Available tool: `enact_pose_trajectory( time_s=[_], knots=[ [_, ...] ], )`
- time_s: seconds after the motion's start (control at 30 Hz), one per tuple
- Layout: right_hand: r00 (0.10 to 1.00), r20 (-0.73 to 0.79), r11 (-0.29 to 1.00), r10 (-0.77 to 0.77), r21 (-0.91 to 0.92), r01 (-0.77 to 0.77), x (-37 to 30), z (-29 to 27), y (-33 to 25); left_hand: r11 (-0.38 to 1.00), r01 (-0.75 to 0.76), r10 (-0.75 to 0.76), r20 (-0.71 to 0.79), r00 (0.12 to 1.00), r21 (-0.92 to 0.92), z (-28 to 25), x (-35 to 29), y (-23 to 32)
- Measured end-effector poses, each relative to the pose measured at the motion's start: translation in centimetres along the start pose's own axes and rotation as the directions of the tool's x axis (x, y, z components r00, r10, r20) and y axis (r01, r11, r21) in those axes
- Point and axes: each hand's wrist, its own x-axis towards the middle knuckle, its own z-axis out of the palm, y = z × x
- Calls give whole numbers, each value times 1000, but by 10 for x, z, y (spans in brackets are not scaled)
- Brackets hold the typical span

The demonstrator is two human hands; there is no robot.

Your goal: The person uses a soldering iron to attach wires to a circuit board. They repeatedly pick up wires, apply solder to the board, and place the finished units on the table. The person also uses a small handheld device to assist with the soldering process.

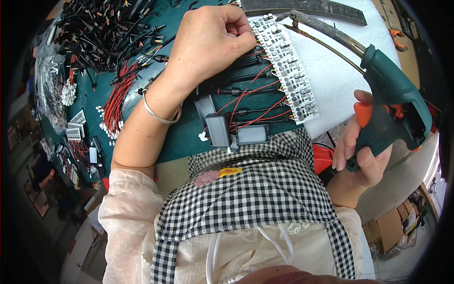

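My right hand [371, 163] is wrapped round the handle of a dark green soldering gun [397, 90] with an orange trigger. Its metal tip reaches left over the upper part of a long white circuit board panel [288, 66]. At the panel's upper left edge my left hand [208, 42] is pinched closed, a bit of red wire showing between the fingers; the fingertips are partly hidden. Red wires [246, 94] and black cables [246, 76] run from the panel's left side. Below them, small grey plastic housings [219, 130] stand near the table's front edge.
White foam [340, 80] lies under the panel, with a dark flat bar [307, 8] across its far end. Black connector cables [104, 38] are heaped at the far left of the green table [97, 102]. Nearer lies a bundle of red wires with white plugs [118, 102].
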Motion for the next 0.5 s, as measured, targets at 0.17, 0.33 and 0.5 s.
enact_pose_trajectory(
  time_s=[0.17, 0.33, 0.5],
  knots=[
    [999, 34, 1000, 4, 24, -5, -2, -1, -2, 982, -134, 139, -35, 990, 132, 3, 1, -11],
    [998, 66, 998, 6, 54, -10, -5, -3, -5, 979, -158, 166, -55, 985, 131, 5, -3, -14],
    [998, -60, 990, 16, 139, -7, -13, -3, -8, 884, -229, 220, 70, 973, 407, -30, -30, 6]
  ],
)
